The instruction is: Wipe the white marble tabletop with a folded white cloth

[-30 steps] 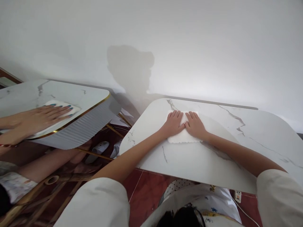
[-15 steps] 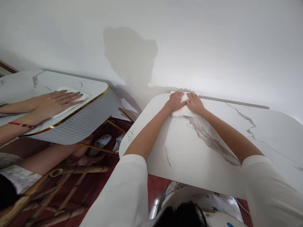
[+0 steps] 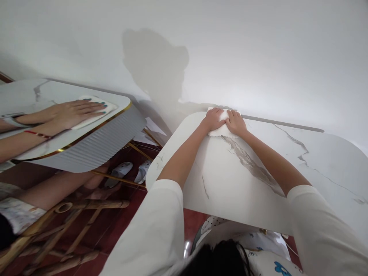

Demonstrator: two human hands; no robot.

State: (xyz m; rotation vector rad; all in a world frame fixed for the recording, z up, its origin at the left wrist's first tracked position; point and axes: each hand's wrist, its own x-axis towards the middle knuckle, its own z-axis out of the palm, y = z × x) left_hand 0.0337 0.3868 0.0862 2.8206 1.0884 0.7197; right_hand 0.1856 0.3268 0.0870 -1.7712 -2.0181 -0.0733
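Note:
A white cloth [image 3: 222, 131] lies on the far edge of a white marble-patterned table [image 3: 247, 203], close to the wall. My left hand [image 3: 213, 119] rests on the cloth's left half, palm down, fingers pointing toward the wall. On the right half, my right hand [image 3: 236, 122] lies the same way. The two thumbs meet or nearly meet in the middle. Both hands press the cloth from above rather than grasping it, and its wavy near edge shows below them. What lies under the palms is hidden.
At left a co-worker's hands [image 3: 76, 114] press another white cloth [image 3: 93, 120] on a second marble-patterned table [image 3: 31, 151] with a gold rim. White shoes [image 3: 143, 171] stand on the red floor. A bamboo frame [image 3: 86, 205] is at lower left. The wall [image 3: 244, 50] rises behind.
My hands and cloth stay at nearly the same spot on the table's far edge. The co-worker's hands and cloth have slid slightly right and away. The view has shifted a little.

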